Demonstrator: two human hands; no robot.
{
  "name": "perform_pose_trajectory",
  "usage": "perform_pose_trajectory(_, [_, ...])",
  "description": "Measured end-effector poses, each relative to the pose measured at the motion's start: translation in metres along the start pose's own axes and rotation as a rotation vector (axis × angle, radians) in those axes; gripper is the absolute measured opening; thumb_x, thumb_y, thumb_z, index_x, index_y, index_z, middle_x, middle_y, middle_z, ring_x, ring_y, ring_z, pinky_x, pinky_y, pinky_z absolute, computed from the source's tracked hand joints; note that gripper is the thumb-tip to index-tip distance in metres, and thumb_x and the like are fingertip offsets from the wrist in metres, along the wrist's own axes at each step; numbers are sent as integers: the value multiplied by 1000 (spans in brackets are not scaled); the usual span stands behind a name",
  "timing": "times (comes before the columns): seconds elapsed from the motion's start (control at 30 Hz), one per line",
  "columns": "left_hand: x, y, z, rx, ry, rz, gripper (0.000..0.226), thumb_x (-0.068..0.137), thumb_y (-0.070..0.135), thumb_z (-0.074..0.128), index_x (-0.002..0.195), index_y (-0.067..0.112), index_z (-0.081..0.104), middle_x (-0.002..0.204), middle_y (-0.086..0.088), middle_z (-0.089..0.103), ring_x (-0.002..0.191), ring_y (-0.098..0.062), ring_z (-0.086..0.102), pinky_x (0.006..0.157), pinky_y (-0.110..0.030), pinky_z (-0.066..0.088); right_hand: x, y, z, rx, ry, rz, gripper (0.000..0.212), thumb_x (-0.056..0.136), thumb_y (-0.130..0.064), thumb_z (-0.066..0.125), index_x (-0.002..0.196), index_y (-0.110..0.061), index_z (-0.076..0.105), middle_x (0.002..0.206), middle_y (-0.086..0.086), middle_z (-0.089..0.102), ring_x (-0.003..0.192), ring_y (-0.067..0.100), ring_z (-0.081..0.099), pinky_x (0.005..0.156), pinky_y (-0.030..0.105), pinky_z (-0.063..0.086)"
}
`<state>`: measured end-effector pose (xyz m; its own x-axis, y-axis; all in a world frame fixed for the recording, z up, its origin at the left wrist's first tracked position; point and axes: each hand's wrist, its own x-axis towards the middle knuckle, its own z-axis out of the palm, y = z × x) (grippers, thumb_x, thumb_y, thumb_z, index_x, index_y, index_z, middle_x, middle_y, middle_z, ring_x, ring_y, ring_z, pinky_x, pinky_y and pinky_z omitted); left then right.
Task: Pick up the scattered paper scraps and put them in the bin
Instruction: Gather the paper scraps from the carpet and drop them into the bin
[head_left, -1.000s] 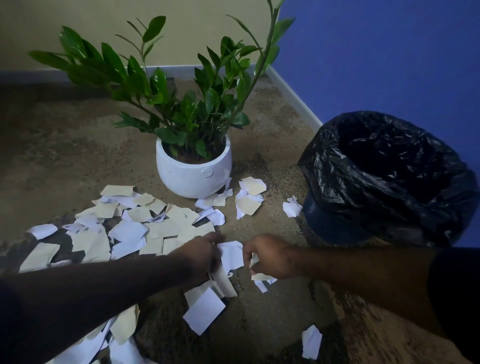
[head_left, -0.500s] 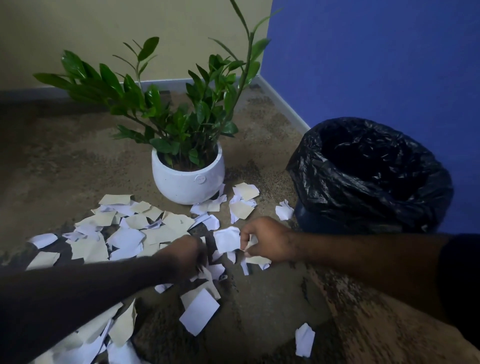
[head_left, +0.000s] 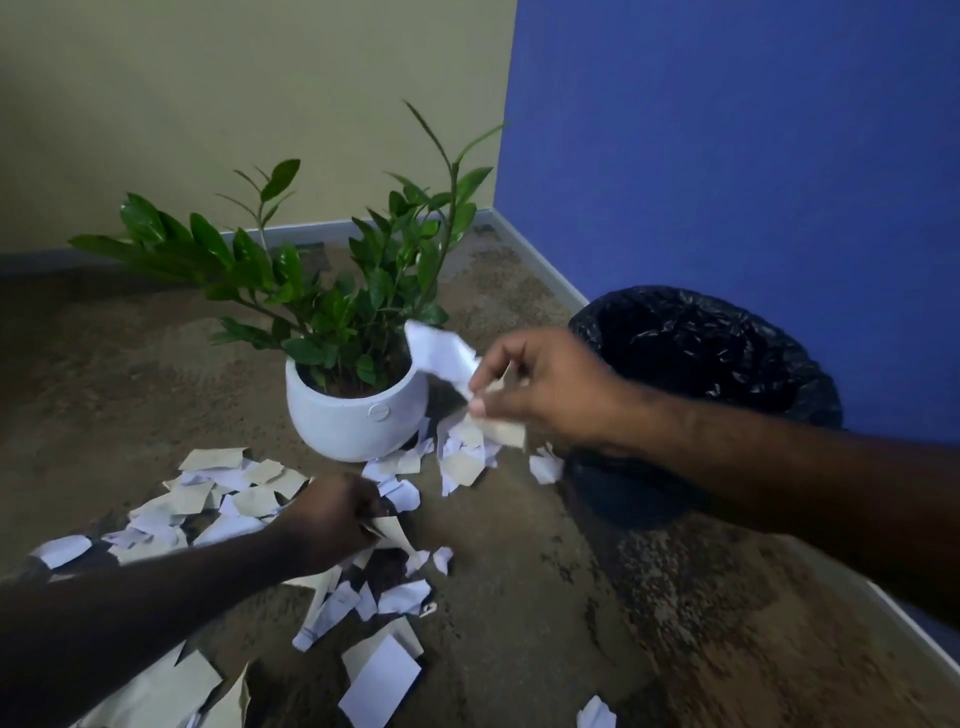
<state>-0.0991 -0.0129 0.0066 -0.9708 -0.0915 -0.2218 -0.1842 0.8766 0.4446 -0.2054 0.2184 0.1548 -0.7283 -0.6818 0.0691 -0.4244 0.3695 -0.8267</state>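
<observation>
My right hand (head_left: 545, 389) is raised above the floor, left of the bin, pinching white and cream paper scraps (head_left: 447, 358) between thumb and fingers. The bin (head_left: 727, 374) is lined with a black bag and stands against the blue wall, its opening dark. My left hand (head_left: 337, 519) is low on the floor among the scattered scraps (head_left: 228, 493), its fingers curled round a cream scrap (head_left: 392, 530). More white and cream scraps (head_left: 379, 680) lie near the lower edge.
A green plant in a white pot (head_left: 353, 415) stands between the scrap pile and the bin, close to my right hand. Blue wall (head_left: 727, 156) on the right, beige wall behind. A single scrap (head_left: 595, 714) lies at the lower right on the brown floor.
My right hand has lifted from the floor and moved up and right toward the bin with scraps in it. My left hand stayed low in the pile.
</observation>
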Motion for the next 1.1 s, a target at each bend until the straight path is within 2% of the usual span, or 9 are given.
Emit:
perform_pose_trajectory(0.1, [-1,5,-1,-13,21,39,13,70,11,74,74,24,71,78,9,69,73,-6,65,62,-15,48,9,-11,-40,70,179,-50,16,72,-9,83,83,-12,71,60,-16,65,51,-7,55,51,13,44])
perform_pose_trajectory(0.3, [-3,21,-2,-10,69,86,4,68,11,71,70,15,70,71,2,70,67,-4,62,62,-21,47,6,16,-107,1,526,-7,16,73,-11,83,80,-16,70,59,-3,58,50,4,49,51,19,41])
perform_pose_trajectory(0.43, [-3,35,-5,-34,63,78,9,67,10,75,68,18,70,66,8,66,63,3,60,59,-10,43,-7,59,-127,-114,687,111,15,73,-12,82,77,-19,69,62,-11,58,50,-5,50,52,15,40])
perform_pose_trajectory(0.5, [0,44,-9,-71,60,52,18,68,10,77,65,24,67,66,12,64,64,2,61,56,-9,44,-17,81,-132,-175,659,204,16,73,-11,82,76,-20,69,69,-8,62,58,2,54,51,12,41])
perform_pose_trajectory(0.67, [10,80,-21,-207,134,64,33,65,8,85,53,28,61,55,20,64,60,8,60,52,-10,45,-33,112,-136,-247,206,462,30,66,-13,87,92,-20,74,87,-1,69,78,9,63,62,13,47])
perform_pose_trajectory(0.8, [21,131,-39,-394,216,111,21,69,8,84,61,17,67,55,12,68,51,5,62,45,-12,44,-27,117,-145,-251,269,453,21,70,-21,85,87,-23,72,78,-9,66,74,8,61,59,19,42])
perform_pose_trajectory(0.93, [37,197,-65,-620,166,172,15,71,4,83,72,13,71,58,7,71,49,2,63,43,-13,47,-20,121,-152,-162,384,422,11,76,-21,81,80,-16,72,74,-9,67,68,3,60,51,17,42])
perform_pose_trajectory(1.03, [58,248,-83,-757,173,224,19,72,5,82,89,5,73,81,-8,77,71,-18,73,62,-31,61,-21,125,-156,-73,453,441,10,79,-23,77,78,-14,72,74,-4,69,68,9,61,51,23,49])
perform_pose_trajectory(1.1, [75,280,-88,-829,201,251,18,74,6,81,89,6,72,85,-12,76,72,-19,73,66,-34,60,-24,129,-159,-23,481,470,9,82,-23,73,80,-14,72,80,2,70,71,13,61,53,27,51])
